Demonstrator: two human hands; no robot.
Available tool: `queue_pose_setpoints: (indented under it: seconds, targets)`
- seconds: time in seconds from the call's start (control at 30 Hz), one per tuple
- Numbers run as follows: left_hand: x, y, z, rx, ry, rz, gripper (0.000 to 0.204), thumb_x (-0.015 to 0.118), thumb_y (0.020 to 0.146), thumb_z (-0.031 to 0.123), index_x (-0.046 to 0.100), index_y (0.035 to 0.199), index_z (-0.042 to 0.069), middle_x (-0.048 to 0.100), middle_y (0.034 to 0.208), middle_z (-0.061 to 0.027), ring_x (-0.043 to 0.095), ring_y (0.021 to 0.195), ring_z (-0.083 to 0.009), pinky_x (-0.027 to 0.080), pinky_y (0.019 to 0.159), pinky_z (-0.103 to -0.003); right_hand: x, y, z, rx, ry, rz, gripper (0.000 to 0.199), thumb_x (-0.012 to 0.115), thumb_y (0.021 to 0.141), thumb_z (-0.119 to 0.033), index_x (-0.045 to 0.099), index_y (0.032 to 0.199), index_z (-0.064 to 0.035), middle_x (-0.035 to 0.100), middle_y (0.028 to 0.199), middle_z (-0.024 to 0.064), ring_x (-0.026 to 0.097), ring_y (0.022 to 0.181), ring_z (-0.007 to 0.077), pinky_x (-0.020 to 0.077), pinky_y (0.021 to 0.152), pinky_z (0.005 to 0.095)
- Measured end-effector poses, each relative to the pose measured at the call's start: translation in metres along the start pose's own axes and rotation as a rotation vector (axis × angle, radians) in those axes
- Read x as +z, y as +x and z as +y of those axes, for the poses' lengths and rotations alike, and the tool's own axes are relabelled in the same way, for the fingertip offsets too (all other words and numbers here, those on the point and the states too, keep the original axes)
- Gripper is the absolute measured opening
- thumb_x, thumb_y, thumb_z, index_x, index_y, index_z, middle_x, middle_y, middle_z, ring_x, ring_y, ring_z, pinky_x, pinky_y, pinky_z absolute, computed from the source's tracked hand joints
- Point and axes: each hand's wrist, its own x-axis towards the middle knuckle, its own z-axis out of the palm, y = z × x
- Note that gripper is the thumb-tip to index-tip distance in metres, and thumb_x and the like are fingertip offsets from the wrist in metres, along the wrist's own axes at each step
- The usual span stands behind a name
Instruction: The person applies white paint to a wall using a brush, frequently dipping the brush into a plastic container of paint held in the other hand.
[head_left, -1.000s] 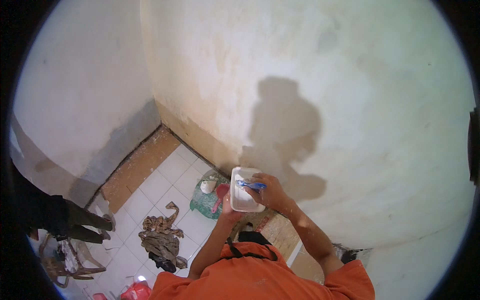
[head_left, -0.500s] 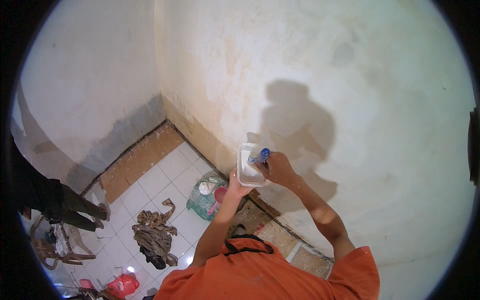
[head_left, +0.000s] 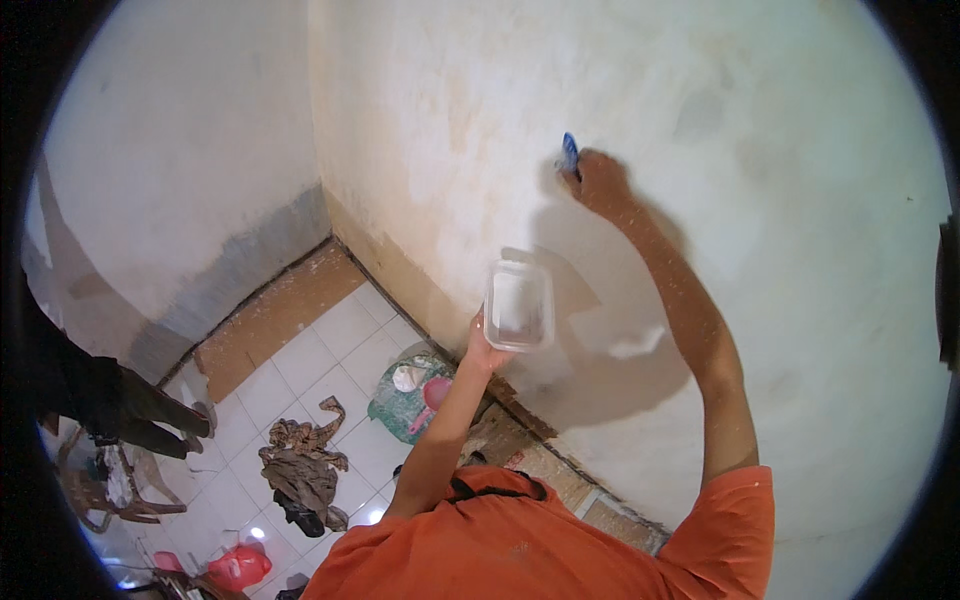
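Observation:
My left hand (head_left: 488,352) grips a clear rectangular plastic tub (head_left: 543,335) by its side and lower edge. White paint or paste (head_left: 512,296) lies inside it. Up and to the right, my right hand (head_left: 601,184) is closed round a small blue-handled tool (head_left: 570,150), held against or very close to the pale wall (head_left: 760,190). The tool's working end is too small and blurred to tell whether it is a brush or a scraper. Yellowish and grey stains mark the wall around it.
Brown crumpled cloth (head_left: 305,475) lies on the white floor tiles. Beside the wall is a green plastic sheet (head_left: 393,408) with a pink dipper (head_left: 436,392) on it. A person in dark clothes (head_left: 90,395) stands at left, near a wooden chair (head_left: 95,500) and a red bag (head_left: 240,567).
My right hand has lifted the blue-handled tool out of the tub and up to the wall, the arm stretching out. The tub in my left hand has shifted slightly right.

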Motion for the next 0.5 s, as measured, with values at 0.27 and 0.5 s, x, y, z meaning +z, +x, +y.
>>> queue_pose_setpoints:
  seconds: [0.27,0.5]
  targets:
    - [-0.050,-0.087,0.019,0.142,0.291,0.037,0.046,0.039,0.098,0.032,0.049,0.135,0.006,0.055,0.131,-0.0153,0.056,0.118,-0.0346,0.046,0.099,-0.055,-0.088,0.040,-0.037,-0.120,-0.175,0.266,0.024,0.056,0.092,-0.022,0.057,0.084,0.0011,0.059,0.081,0.0199,0.059,0.076,0.0402,0.0494,0.066,0.0472]
    - [-0.090,-0.139,0.039,0.109,0.224,-0.045,0.053,0.040,0.096,0.035,0.044,0.139,0.005,0.052,0.136,-0.0163,0.055,0.120,-0.0361,0.047,0.099,-0.056,0.121,-0.097,-0.035,-0.202,-0.158,-0.295,0.020,0.055,0.088,-0.020,0.065,0.080,-0.0061,0.062,0.088,0.0148,0.065,0.081,0.0294,0.0535,0.066,0.0456]
